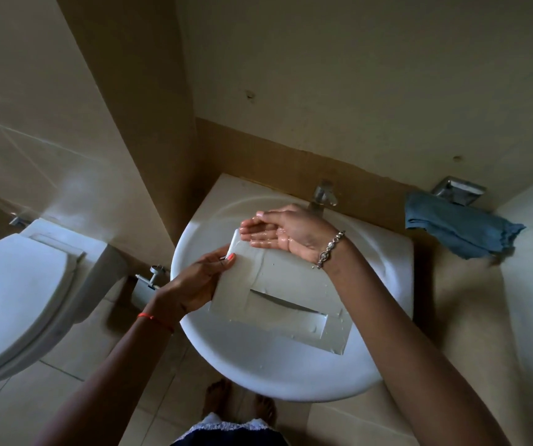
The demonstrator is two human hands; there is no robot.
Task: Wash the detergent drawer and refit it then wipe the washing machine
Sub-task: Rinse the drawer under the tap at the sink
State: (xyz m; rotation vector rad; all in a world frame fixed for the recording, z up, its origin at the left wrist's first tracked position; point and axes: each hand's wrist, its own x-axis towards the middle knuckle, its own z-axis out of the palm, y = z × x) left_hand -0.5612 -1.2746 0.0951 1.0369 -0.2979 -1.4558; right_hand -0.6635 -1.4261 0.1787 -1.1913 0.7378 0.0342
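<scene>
gripping the detergent drawer (278, 284) over the sink (258, 365), the left hand (194, 284) is curling round its edge; the right hand (286, 233) is cupping open, palm up.

The drawer (278, 294) lies tilted over the sink (213, 358), its front panel facing up. The left grip (194, 284) holds the drawer's left edge. The right grip (290, 235), palm up, is at the drawer's far end, just before the tap (323, 194). The tap stands on the sink's back rim, against the wall (323, 91). A toilet (17, 294) is left of the sink, with a valve (149, 278) between them. A cloth (455, 226) hangs from a holder (458, 188) on the wall to the sink's right. Feet (239, 400) stand on the floor (104, 326) before the sink.
</scene>
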